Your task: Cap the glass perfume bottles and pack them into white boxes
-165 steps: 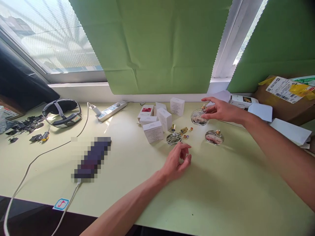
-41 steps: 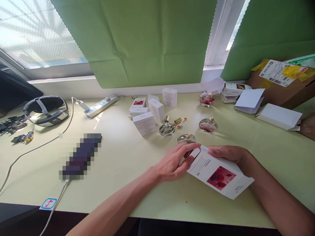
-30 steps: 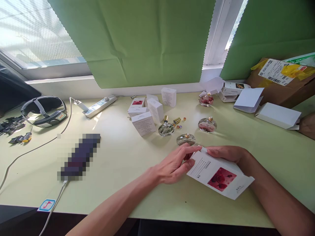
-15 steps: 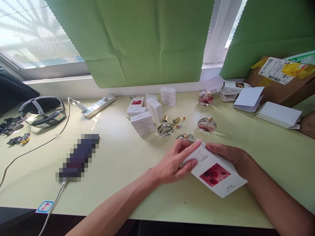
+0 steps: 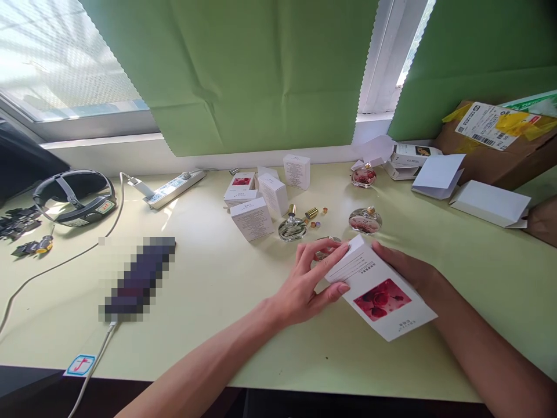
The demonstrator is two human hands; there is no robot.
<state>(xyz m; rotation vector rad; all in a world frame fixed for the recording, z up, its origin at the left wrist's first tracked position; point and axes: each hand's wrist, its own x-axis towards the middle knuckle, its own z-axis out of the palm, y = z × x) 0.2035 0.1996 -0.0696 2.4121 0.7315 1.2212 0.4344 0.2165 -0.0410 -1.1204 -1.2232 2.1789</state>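
A white perfume box [image 5: 407, 313] with a red rose picture is tilted between my two hands above the table. My left hand [image 5: 307, 284] grips its far left end, thumb on the printed face and index finger at the end edge. My right hand [image 5: 404, 268] holds the box's right side, its fingers mostly hidden behind it. Just beyond my left fingers a glass perfume bottle is largely covered. A clear perfume bottle [image 5: 292, 230] with a gold cap [image 5: 292, 211] stands farther back, beside a loose gold cap [image 5: 312, 213] and several small rings.
Several white boxes [image 5: 253, 219] stand at the back middle. Pink perfume bottles [image 5: 365, 221] are on the right, near opened white cartons [image 5: 491, 203] and a cardboard box [image 5: 483, 139]. A power strip [image 5: 176, 188], a headset [image 5: 73, 197] and a blurred dark device [image 5: 139, 278] lie left.
The box has turned slightly in my hands and its near end has risen a little. My left index finger has drawn back slightly from the box's upper corner.
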